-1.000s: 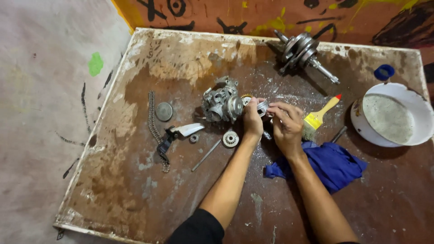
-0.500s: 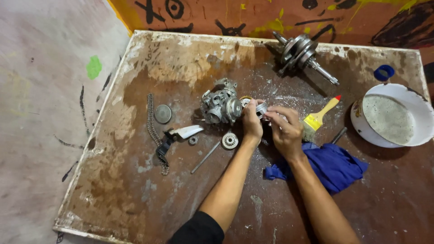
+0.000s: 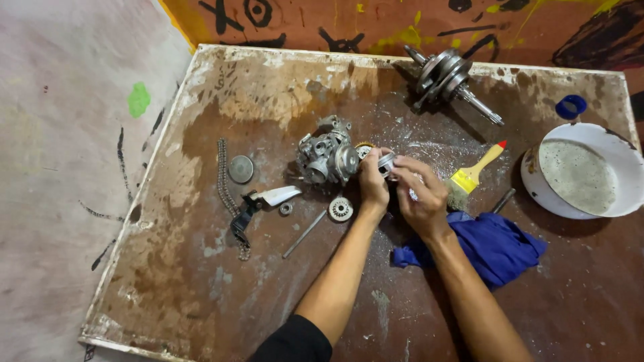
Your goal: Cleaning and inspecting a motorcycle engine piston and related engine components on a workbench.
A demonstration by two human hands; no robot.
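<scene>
head view: both hands meet near the middle of the worn brown desk [image 3: 201, 281]. the left hand [image 3: 373, 179] and the right hand [image 3: 419, 194] pinch a small round silvery metal part [image 3: 386, 163] between their fingertips; each grip is narrow and closed on that part, which is lifted just off the desk, right beside the grey engine block assembly [image 3: 327, 157]. what the fingers do to the part is too small to tell.

around them lies a spread of loose pieces: a small toothed gear [image 3: 341, 209] just below the left wrist, a thin metal rod [image 3: 304, 234], a little ring [image 3: 286, 208], a flat round disc [image 3: 241, 169], a length of chain [image 3: 225, 188] and a white and black guide piece [image 3: 267, 200]. a crankshaft [image 3: 447, 76] sits well apart at the far edge. a yellow-handled brush [image 3: 473, 174] lies near the right hand, a blue cloth [image 3: 493, 245] is beside the right forearm, and a white bowl [image 3: 582, 171] of cloudy liquid stands at the right edge.

as a judgement: with so many pieces lying apart and only one in hand, the engine work looks partway through, with most pieces not yet joined to the block.
</scene>
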